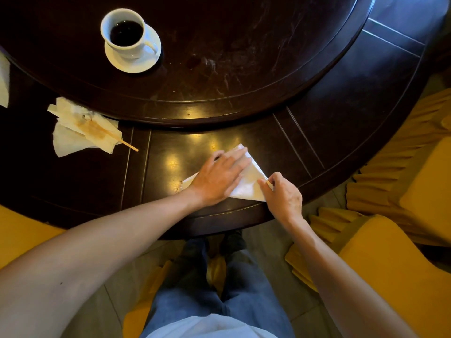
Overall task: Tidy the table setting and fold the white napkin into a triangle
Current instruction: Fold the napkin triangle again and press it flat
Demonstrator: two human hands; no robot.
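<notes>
The white napkin (251, 180) lies in a triangle shape on the dark wooden table (92, 172), close to its near edge. My left hand (220, 175) rests flat on the napkin, fingers spread and pointing up and to the right, covering its left part. My right hand (283, 195) pinches the napkin's right edge between thumb and fingers. A white cup of dark coffee (124, 31) stands on a white saucer (146, 61) on the raised round centre of the table, far left.
A crumpled, stained paper napkin (80, 129) with a wooden stir stick (127, 144) lies at the left. More white paper (3, 81) shows at the left border. Yellow-covered chairs (400, 240) stand right and left of me.
</notes>
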